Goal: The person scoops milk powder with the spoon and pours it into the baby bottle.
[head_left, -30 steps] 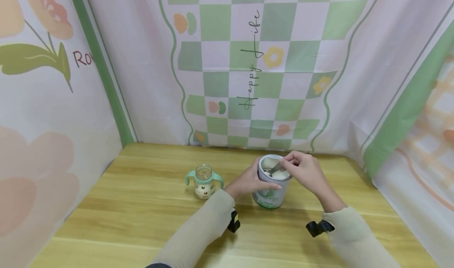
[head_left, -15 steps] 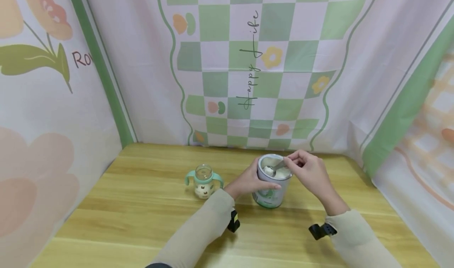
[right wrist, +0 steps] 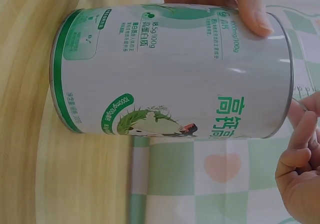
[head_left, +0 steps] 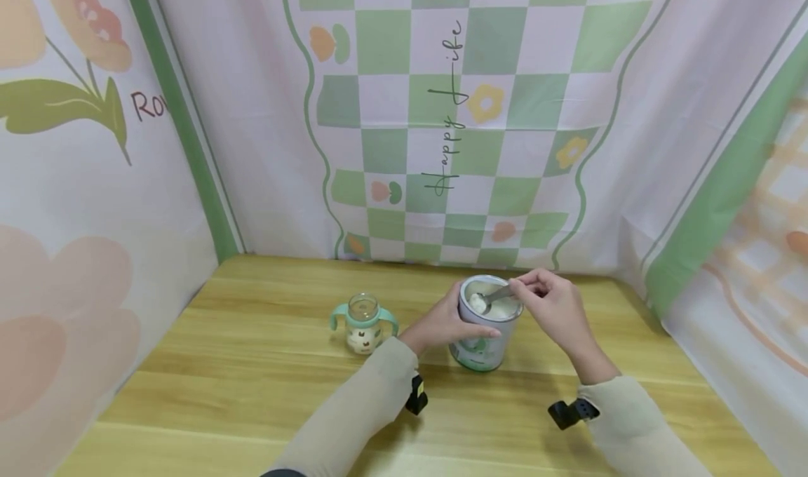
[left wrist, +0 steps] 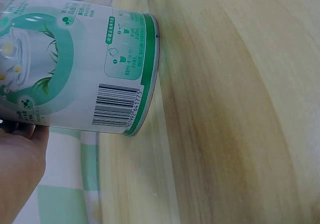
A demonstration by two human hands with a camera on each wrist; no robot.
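A white and green milk powder can [head_left: 480,351] stands with its top off on the wooden table. My left hand [head_left: 445,320] grips it from the left, thumb across the front near the rim. In the right wrist view that thumb lies on the can's [right wrist: 175,84] printed side. Over the can's mouth, my right hand [head_left: 552,305] pinches the handle of a metal spoon [head_left: 501,293]. White powder [head_left: 477,304] is heaped in the spoon's bowl, which is inside the rim. The left wrist view shows the can's [left wrist: 80,69] lower side with a barcode.
Left of the can stands a clear baby bottle [head_left: 363,326] without a cap, with mint green handles and pale contents. The table [head_left: 252,379] runs back to a hanging cloth [head_left: 435,112] with green and white checks. Cloth also hangs at both sides.
The spoon was dipped in the powder a second ago. It has come up heaped with powder and tilted toward level, my right hand shifting slightly right. The left hand and can stay put.
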